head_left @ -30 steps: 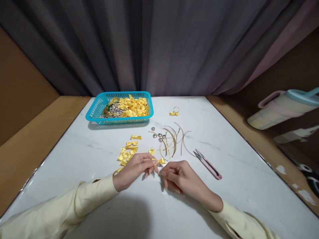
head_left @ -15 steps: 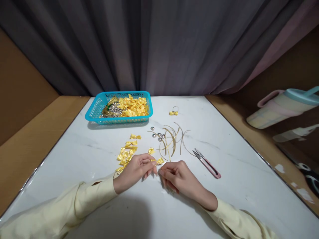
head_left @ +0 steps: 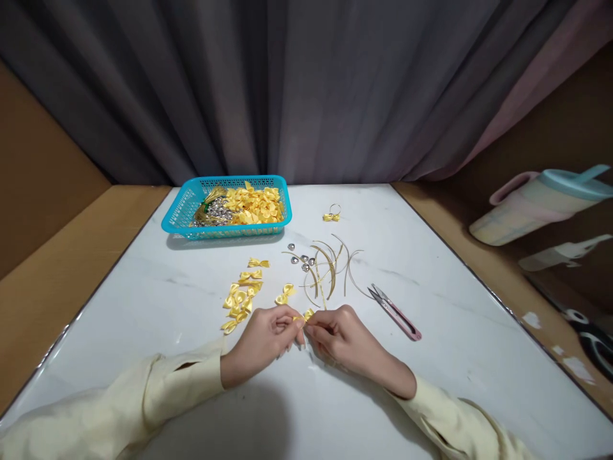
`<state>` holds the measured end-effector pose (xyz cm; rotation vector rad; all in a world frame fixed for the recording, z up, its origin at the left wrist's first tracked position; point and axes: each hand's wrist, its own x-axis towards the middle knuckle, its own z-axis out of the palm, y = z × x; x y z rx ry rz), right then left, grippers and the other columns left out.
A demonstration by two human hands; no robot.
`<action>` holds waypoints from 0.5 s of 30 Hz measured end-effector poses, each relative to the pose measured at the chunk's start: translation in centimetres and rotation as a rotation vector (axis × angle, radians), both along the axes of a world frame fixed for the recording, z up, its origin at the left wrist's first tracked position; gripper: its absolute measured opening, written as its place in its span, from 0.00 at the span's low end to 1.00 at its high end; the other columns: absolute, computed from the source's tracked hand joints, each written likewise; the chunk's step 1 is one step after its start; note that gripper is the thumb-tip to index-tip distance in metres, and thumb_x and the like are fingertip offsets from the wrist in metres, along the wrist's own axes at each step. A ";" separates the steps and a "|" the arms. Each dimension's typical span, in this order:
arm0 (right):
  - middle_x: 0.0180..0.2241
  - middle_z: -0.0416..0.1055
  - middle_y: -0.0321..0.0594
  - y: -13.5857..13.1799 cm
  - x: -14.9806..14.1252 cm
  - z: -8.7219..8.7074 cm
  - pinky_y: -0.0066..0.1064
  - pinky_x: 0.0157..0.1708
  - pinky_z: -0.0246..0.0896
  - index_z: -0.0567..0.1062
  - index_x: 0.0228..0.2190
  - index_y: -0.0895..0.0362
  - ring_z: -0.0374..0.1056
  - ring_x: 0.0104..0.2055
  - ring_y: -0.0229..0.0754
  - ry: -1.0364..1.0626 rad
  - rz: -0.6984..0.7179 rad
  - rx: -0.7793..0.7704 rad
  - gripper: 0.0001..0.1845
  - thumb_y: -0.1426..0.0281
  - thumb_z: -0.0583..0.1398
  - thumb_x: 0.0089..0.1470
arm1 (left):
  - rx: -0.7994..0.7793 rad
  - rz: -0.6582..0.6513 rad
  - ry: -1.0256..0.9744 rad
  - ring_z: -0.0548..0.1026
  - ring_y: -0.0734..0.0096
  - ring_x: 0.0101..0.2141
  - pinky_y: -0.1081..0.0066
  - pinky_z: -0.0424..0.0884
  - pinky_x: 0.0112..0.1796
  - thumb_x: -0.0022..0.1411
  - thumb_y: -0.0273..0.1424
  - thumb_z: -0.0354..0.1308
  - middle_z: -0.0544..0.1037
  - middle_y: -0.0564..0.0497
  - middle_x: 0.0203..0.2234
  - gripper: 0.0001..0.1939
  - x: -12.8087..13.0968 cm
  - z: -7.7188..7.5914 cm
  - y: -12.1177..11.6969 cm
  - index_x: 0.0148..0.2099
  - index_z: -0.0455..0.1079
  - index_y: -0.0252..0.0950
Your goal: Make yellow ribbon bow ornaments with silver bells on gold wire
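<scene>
A small yellow ribbon bow (head_left: 309,314) is pinched in the fingertips of my left hand (head_left: 268,337). Close against its right side, my right hand (head_left: 342,332) has thumb and forefinger pressed together; what lies between them is hidden. The two hands' fingertips almost meet above the white table. Just beyond them lies a loose yellow bow (head_left: 285,294). Several more bows (head_left: 237,299) are heaped to the left of my left hand. Short gold cords (head_left: 330,271) are spread out past my right hand, near several silver heart-shaped beads (head_left: 305,259).
A blue basket (head_left: 227,233) at the back holds yellow bows, silver beads and a gold cord bundle. One bow with a cord loop (head_left: 331,217) stands farther back. Pink-handled thread snips (head_left: 397,314) lie on the right. A tumbler (head_left: 531,211) and a bottle (head_left: 555,255) are beyond the table's edge.
My right fingertips have moved up against the bow in my left hand, and the thin strand seen between the hands is now hidden. The loose bow beyond is more fully uncovered.
</scene>
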<state>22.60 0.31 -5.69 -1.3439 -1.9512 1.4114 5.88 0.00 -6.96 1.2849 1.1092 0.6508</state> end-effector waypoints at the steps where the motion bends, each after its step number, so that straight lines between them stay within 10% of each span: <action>1: 0.12 0.60 0.30 0.0 0.0 0.0 0.23 0.16 0.44 0.70 0.18 0.60 0.52 0.14 0.30 0.001 -0.005 -0.001 0.13 0.77 0.51 0.49 | 0.015 0.008 0.009 0.60 0.79 0.18 0.77 0.57 0.20 0.59 0.37 0.53 0.71 0.54 0.19 0.12 0.1 -0.1 -0.1 0.30 0.65 0.33; 15: 0.10 0.56 0.28 -0.1 0.2 0.8 0.23 0.18 0.51 0.69 0.18 0.59 0.52 0.12 0.30 0.078 -0.087 0.000 0.19 0.65 0.53 0.58 | 0.200 0.006 0.078 0.64 0.76 0.21 0.76 0.60 0.23 0.62 0.38 0.51 0.71 0.54 0.20 0.13 -0.3 -0.2 -0.3 0.33 0.69 0.34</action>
